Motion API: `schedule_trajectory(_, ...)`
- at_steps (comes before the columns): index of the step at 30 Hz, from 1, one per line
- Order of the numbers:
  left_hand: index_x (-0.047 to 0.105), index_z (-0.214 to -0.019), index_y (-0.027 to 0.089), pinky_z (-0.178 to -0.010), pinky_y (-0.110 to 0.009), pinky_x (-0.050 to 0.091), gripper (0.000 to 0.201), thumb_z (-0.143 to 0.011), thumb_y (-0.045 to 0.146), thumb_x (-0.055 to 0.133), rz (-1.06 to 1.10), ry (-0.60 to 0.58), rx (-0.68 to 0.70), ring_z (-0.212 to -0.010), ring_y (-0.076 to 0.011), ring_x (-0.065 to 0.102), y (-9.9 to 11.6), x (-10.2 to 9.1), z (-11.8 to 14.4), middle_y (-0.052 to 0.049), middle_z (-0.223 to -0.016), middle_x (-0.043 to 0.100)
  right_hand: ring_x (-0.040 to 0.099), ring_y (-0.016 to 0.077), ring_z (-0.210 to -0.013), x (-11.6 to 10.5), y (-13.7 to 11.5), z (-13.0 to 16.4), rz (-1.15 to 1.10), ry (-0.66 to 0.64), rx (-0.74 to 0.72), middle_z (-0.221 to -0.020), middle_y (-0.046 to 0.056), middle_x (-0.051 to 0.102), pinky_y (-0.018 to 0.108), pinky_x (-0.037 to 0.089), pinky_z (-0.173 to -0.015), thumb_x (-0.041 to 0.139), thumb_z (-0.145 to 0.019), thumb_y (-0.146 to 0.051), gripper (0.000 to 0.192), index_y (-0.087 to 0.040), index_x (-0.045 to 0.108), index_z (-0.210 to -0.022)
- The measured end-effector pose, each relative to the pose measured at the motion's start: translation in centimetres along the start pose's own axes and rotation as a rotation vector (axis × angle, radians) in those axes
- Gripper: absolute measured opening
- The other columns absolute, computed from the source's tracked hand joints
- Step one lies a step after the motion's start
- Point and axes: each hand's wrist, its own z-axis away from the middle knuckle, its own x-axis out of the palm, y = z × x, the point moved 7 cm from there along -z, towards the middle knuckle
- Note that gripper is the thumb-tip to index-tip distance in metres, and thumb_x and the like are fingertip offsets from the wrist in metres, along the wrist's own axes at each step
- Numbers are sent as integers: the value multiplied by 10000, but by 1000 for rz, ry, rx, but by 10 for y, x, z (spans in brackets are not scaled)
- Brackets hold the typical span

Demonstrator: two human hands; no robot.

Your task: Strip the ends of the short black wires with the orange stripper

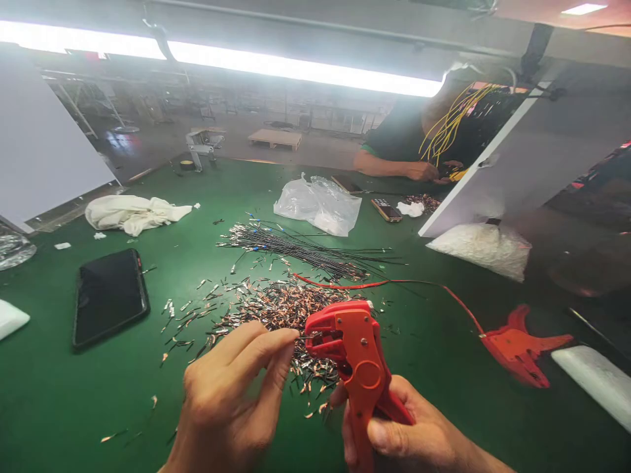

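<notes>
While the right hand [414, 433] clamps the red stripper [357, 358], the left hand [231, 401] pinches a thin wire [304, 337] into its head; feed it straight. Squeeze evenly, I judge.

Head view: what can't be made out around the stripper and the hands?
- Wire piece at the left hand fingertips: too small to tell.
- Red stripper handles: hidden inside the right hand.
- Both wrists: cut off by the bottom edge.
- Co-worker's hands: partly behind the white board and yellow wires.
</notes>
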Motion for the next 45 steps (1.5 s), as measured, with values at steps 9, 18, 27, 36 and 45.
schedule_trajectory(9, 616, -1034, 210, -616, -226, 529, 161, -916, 102, 592, -8, -18, 6, -666, -114, 660, -2, 6, 1, 8, -833, 724, 657, 120, -608, 0, 4, 0, 0, 10, 39, -764, 56, 696, 246, 516, -611, 787, -796, -442, 482, -111, 630, -1109)
schedule_trajectory(18, 592, -947, 193, -585, -242, 463, 131, -912, 69, 575, 24, -75, 18, -645, -122, 543, 1, 4, -6, 19, -728, 629, 677, 133, -632, -2, 5, -1, -37, 22, 37, -784, 70, 710, 248, 533, -622, 788, -806, -412, 454, -107, 647, -1112)
schedule_trajectory(27, 578, -937, 189, -696, -275, 470, 150, -914, 42, 557, 30, -86, -1, -742, -139, 546, 0, 5, -7, 1, -804, 629, 669, 129, -625, -1, 6, 0, -80, 8, 31, -788, 64, 709, 252, 532, -626, 786, -812, -396, 444, -112, 642, -1122)
schedule_trajectory(36, 573, -902, 181, -676, -265, 450, 151, -917, 34, 541, 51, -86, -5, -731, -134, 524, 2, 5, -10, 7, -775, 623, 593, 99, -572, 0, 2, -1, 96, -44, 0, -723, 47, 669, 217, 467, -580, 737, -829, -464, 431, -105, 661, -1056)
schedule_trajectory(45, 569, -897, 181, -649, -276, 420, 163, -925, 27, 522, 113, -157, -6, -711, -143, 482, 1, 5, -10, -2, -758, 600, 513, 94, -572, 3, -1, -1, 172, -26, -2, -694, 32, 628, 209, 390, -554, 743, -792, -525, 445, -117, 643, -938)
